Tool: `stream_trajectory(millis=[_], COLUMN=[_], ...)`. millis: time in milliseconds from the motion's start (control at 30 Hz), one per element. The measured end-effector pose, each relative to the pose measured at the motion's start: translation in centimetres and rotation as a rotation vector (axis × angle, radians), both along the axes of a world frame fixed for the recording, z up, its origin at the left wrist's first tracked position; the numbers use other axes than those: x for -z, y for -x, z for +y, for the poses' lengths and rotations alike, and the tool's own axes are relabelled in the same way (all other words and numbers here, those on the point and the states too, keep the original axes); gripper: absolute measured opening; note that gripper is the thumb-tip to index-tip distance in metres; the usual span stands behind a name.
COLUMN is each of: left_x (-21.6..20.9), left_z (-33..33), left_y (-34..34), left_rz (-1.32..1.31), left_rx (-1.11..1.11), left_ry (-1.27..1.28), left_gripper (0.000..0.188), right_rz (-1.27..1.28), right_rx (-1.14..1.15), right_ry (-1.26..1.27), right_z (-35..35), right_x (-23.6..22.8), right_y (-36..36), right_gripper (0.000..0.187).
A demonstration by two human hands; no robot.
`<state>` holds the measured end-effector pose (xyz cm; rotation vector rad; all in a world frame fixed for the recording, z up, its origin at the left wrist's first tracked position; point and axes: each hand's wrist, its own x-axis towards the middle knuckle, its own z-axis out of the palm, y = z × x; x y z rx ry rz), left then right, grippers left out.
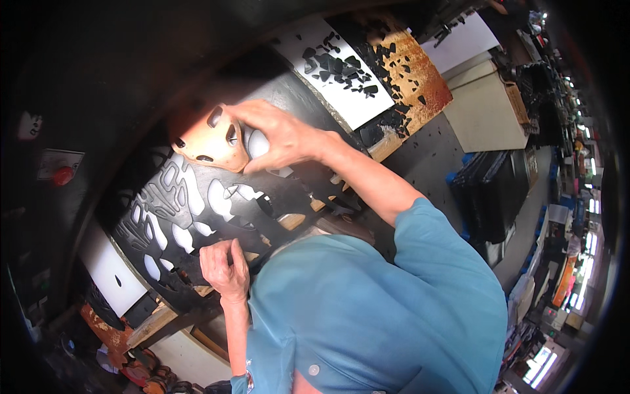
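Observation:
My right hand [279, 134] reaches out over the worktable and grips the edge of a tan cutting die [213, 141] with dark oval openings, thumb on the near side and fingers on the far side. The die lies over a black sheet [203, 177] from which many curved shapes have been cut, with white showing through the gaps. Close to my body, my left hand [225, 268] is loosely curled by the sheet's near edge, with nothing visible in it.
A dark machine body with a red button [63, 175] stands at the left. Beyond my right hand, a white board [354, 98] and a worn brown board [420, 72] carry many black cut pieces. A stack of black sheets [492, 190] stands at the right.

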<state>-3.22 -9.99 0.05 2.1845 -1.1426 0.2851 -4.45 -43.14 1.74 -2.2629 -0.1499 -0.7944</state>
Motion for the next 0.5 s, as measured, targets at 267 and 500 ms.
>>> stream_trajectory(millis=[267,500], left_x=[-0.3,0.3], left_z=[-0.1,0.2], left_y=[0.3,0.4], left_rz=[-0.072,-0.03], left_rx=[-0.051,-0.194], left_ry=[0.034,0.072], left_gripper=[0.017,0.013], right_rz=[-0.447,-0.297], right_rx=[0.482,0.382], right_ry=[-0.261,-0.086], right_z=[-6.3,-5.7], right_x=[-7.2,-4.9], right_y=[1.0,7.0], right_gripper=[0.01,0.016])
